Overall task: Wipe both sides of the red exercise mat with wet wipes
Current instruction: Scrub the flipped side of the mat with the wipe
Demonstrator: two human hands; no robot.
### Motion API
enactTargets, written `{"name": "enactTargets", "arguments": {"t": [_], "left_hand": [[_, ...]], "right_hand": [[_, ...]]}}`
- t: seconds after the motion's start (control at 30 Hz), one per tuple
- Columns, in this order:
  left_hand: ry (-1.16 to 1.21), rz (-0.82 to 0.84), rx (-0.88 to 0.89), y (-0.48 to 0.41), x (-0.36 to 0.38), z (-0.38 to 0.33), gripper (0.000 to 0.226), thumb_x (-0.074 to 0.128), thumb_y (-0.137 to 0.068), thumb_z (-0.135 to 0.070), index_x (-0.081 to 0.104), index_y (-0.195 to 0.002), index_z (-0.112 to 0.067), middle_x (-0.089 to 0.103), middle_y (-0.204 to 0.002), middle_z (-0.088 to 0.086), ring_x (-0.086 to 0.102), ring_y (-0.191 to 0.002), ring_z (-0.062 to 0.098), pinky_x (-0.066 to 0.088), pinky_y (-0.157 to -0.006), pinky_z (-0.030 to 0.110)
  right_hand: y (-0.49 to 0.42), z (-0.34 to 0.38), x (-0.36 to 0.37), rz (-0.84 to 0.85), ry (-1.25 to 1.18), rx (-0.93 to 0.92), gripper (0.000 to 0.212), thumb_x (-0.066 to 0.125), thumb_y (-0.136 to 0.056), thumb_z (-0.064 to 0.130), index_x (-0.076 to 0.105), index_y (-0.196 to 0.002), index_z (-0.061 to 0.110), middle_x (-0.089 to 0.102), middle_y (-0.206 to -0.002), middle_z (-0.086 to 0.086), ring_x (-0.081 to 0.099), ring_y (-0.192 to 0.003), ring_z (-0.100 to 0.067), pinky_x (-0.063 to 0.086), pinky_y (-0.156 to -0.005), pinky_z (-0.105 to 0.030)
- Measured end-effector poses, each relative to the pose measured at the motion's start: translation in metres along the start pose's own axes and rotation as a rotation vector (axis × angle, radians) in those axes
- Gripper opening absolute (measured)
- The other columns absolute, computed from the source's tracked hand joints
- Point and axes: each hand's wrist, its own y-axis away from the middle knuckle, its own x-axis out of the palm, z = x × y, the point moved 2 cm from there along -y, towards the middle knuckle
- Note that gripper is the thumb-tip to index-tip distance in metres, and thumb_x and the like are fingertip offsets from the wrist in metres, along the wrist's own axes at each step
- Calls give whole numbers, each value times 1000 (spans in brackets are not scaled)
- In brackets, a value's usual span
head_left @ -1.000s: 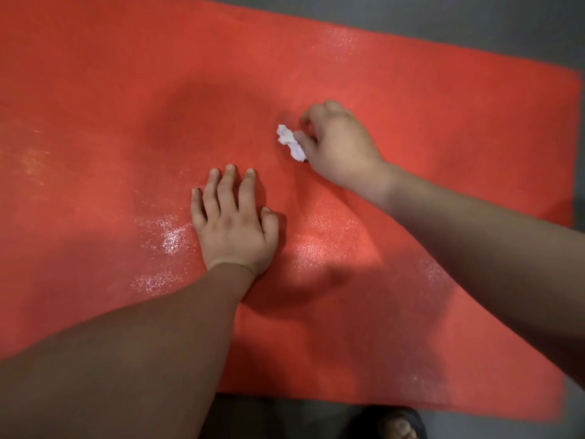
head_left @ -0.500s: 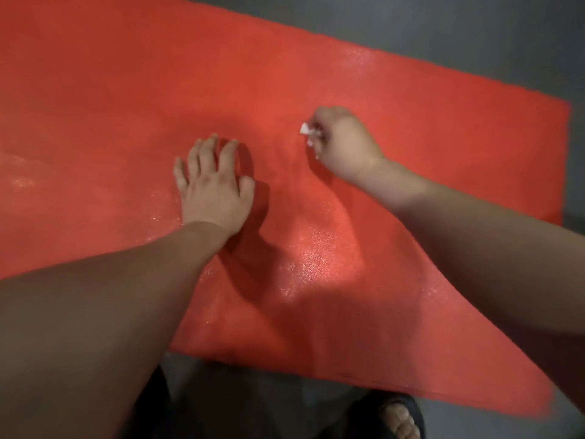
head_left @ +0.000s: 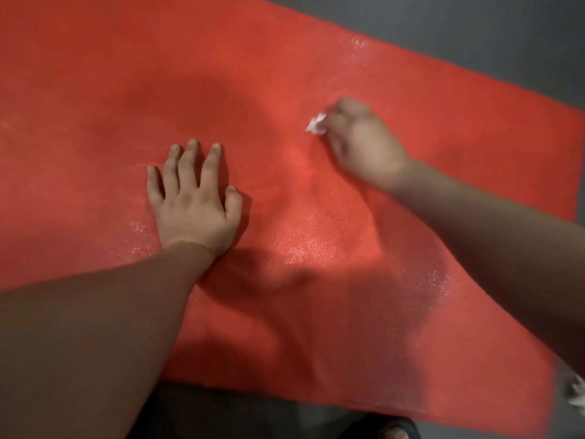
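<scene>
Right grip (head_left: 364,144): fingers curled round a small crumpled white wet wipe (head_left: 316,124), knuckles up, low over the red exercise mat (head_left: 126,74). The wipe pokes out on the thumb side of the fist, toward the left grip, and seems to touch the mat surface. The hand is blurred, so contact is not certain.

Left grip (head_left: 193,201): palm down and flat on the mat, fingers straight and spread, thumb out to the side, holding nothing. It sits nearer the person than the right grip, apart from the wipe, with bare mat between them.

Mat: spread flat on a grey floor (head_left: 474,33), filling most of the view, with its far and near edges running slantwise. Wet sheen shows in patches: one just right of the left wrist, one by the left grip's little-finger side, one near the far edge beyond the right grip.

Off the mat's near right corner, on the floor, lies a crumpled white scrap (head_left: 576,391), too cut off to identify. A foot (head_left: 395,434) shows at the bottom edge, just clear of the mat.
</scene>
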Motion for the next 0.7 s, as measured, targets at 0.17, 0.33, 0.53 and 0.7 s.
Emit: {"name": "enactTargets", "arguments": {"t": [0.17, 0.33, 0.53, 0.7], "left_hand": [[-22, -6, 2, -2, 0, 0, 69, 45, -90, -47, 38, -156, -29, 35, -162, 9, 22, -154, 30, 11, -124, 58], [-22, -14, -6, -2, 0, 1, 70, 44, -89, -47, 40, -155, -28, 37, -161, 9, 23, -154, 30, 11, -124, 58], [-30, 6, -12, -4, 0, 1, 70, 44, -88, -48, 39, -156, -29, 35, -162, 8, 21, -154, 29, 11, -124, 58], [-37, 15, -6, -4, 0, 1, 70, 44, -89, -48, 37, -156, -29, 34, -163, 8, 20, -155, 29, 10, -124, 58]], "right_hand": [[-36, -48, -8, -249, 72, 485, 27, 47, -90, 9, 72, -99, 6, 65, -95, -21, 61, -91, -40, 42, -82, -40], [-11, 55, 23, -26, -144, -86, 28, 48, -100, 13, 69, -117, 6, 64, -96, -15, 59, -91, -35, 50, -84, -43], [-36, -2, 10, -155, 32, 21, 30, 47, -97, 10, 71, -111, 18, 60, -98, -16, 58, -93, -38, 47, -85, -40], [-68, -36, 4, -255, 45, 459, 39, 42, -90, 13, 75, -110, 18, 60, -99, -17, 58, -95, -37, 40, -82, -36]]}}
